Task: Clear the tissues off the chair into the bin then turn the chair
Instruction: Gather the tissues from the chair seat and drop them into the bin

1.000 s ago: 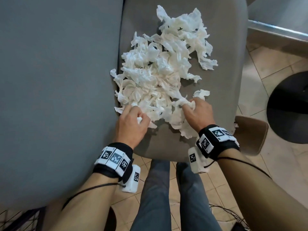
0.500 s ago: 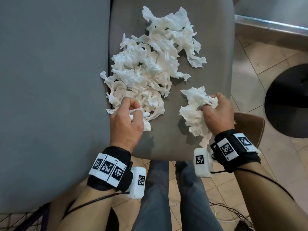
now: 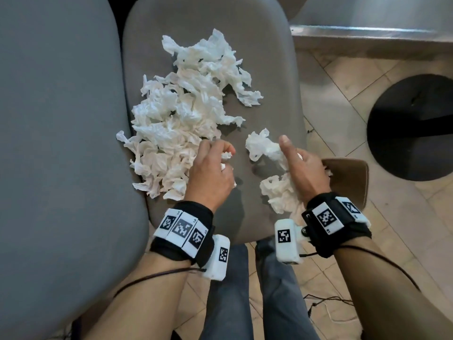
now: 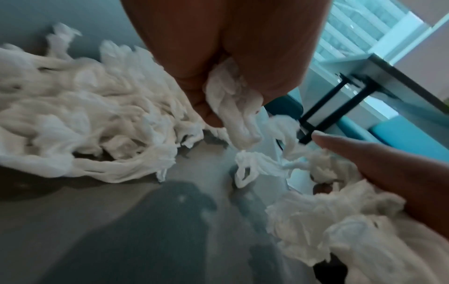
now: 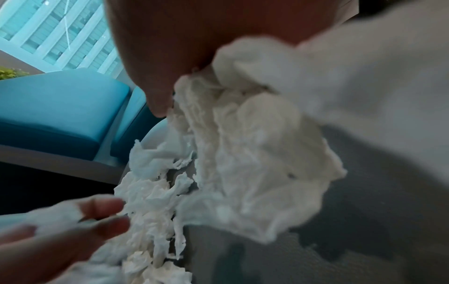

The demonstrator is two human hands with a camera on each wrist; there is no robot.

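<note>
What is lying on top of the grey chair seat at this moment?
A big pile of crumpled white tissues covers the chair seat. Each hand, left hand and right hand, grips a clump above it. The seat under the pile is hidden.

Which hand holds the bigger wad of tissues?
The right hand: its bunch of tissues spills out past the thumb and down to the wrist. The left hand pinches only a small scrap.

Both hands out front, each clutching tissue.
Left hand (image 3: 210, 173) fisted around a small wad; right hand (image 3: 302, 168) gripping a bigger clump, thumb raised.
</note>
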